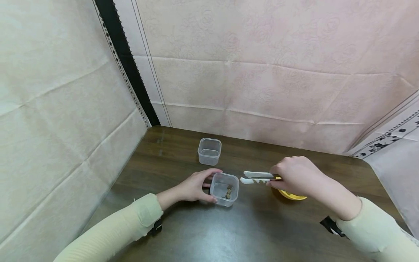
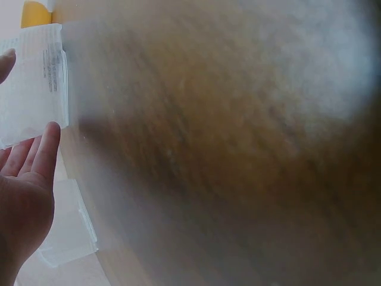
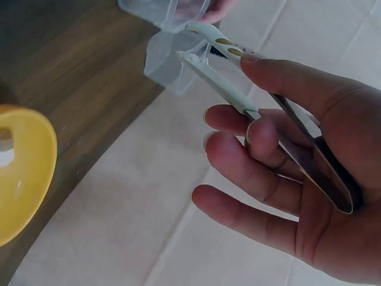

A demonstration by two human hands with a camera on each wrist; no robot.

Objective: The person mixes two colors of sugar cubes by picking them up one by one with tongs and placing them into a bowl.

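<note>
The left hand (image 1: 195, 187) curls around the near clear container (image 1: 224, 189), thumb on its far side and fingers on its near side, gripping it where it stands on the dark wooden surface (image 1: 248, 229). The left wrist view shows fingertips (image 2: 49, 140) against the container's frosted wall (image 2: 36, 83). A few small brown pieces (image 1: 228, 191) lie on the bottom of this container.

The right hand (image 1: 292, 175) holds a pair of tongs (image 1: 256, 177), just to the right of the near clear container. Thumb and fingers pinch the tongs' arms, seen closely in the right wrist view (image 3: 280, 149); the white tips (image 3: 199, 44) stand a little apart and point at the container, just short of its right rim. Whether anything sits between the tips cannot be told.

A yellow bowl (image 1: 292, 195) lies further right of the container, partly under the right hand. A second clear container (image 1: 209, 151) stands behind the first, apart from it, nearer the pink cloth backdrop (image 1: 262, 72).
</note>
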